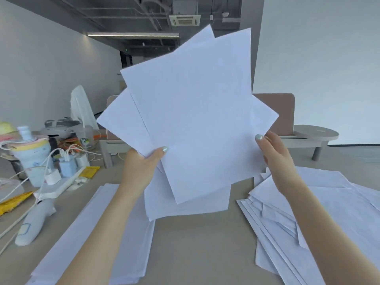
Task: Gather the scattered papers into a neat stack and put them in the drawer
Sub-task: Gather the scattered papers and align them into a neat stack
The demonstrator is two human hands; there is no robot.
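Left hand: the left hand (pixel 141 165) is raised above the desk, thumb (pixel 162 150) laid over the front of the held sheets and the other fingers hidden behind them, so it pinches their lower left edge.
Held sheets: a fanned bundle of white papers (pixel 195 112) is held upright between both hands, its corners pointing different ways, not squared; it hides much of the room behind.
Right hand: the right hand (pixel 275 155) grips the bundle's right edge, thumb (pixel 260 140) on the front, fingers curled behind the sheets.
Left pile: a flat pile of papers (pixel 88 229) lies on the desk under the left forearm, edges roughly lined up.
Right pile: a loose, skewed spread of papers (pixel 337 204) lies on the desk under and right of the right forearm, sheets overlapping at angles.
Left clutter: at the desk's left edge sit a white power strip (pixel 61 185) with chargers and cables, a pale blue baby bottle (pixel 30 153), a yellow packet (pixel 12 202) and a light grey handheld device (pixel 34 222).
Surface: a beige desk (pixel 197 249).
Room: a brown desk divider (pixel 275 108) and a round-ended bench (pixel 316 134) stand beyond, against white walls, with an exposed ceiling and a ceiling air unit (pixel 184 19).
Drawer: none can be seen.
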